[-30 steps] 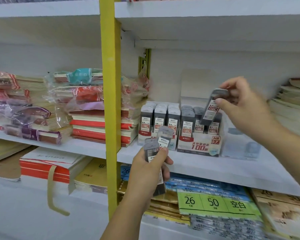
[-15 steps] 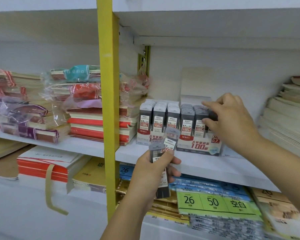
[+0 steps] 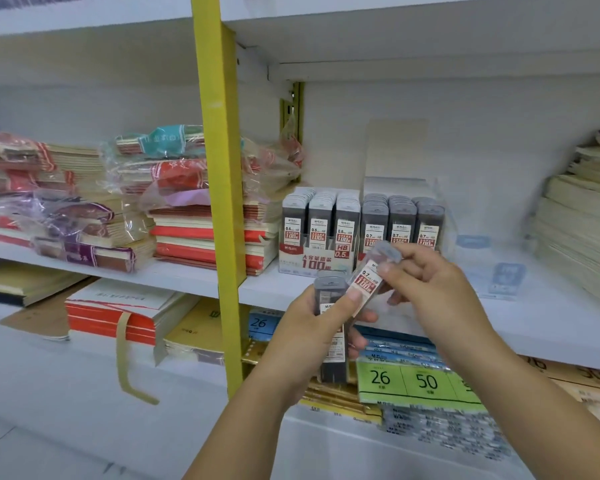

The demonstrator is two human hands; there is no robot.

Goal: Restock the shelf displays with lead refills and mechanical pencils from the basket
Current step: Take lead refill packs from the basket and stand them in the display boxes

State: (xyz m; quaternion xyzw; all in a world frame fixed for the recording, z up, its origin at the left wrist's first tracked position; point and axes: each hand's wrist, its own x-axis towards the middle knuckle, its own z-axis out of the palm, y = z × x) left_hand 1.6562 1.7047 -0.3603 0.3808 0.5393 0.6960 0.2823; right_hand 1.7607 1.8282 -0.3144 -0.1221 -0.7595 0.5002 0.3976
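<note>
Before shelf [image 3: 541, 323], left hand [image 3: 309, 330] and right hand [image 3: 430, 289] pinch refill case [image 3: 367, 281].

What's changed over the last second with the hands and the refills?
The right hand put its refill case into the 0.7 display, then came back down and now pinches the tilted 0.7 case in the left hand. The left hand kept gripping its cases; the 0.5 display is unchanged.

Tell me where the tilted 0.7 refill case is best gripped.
Probably pinch the tilted 0.7 refill case at its grey cap end, coming from the right: that end leans up clear of the left hand, which covers its lower half.
</note>
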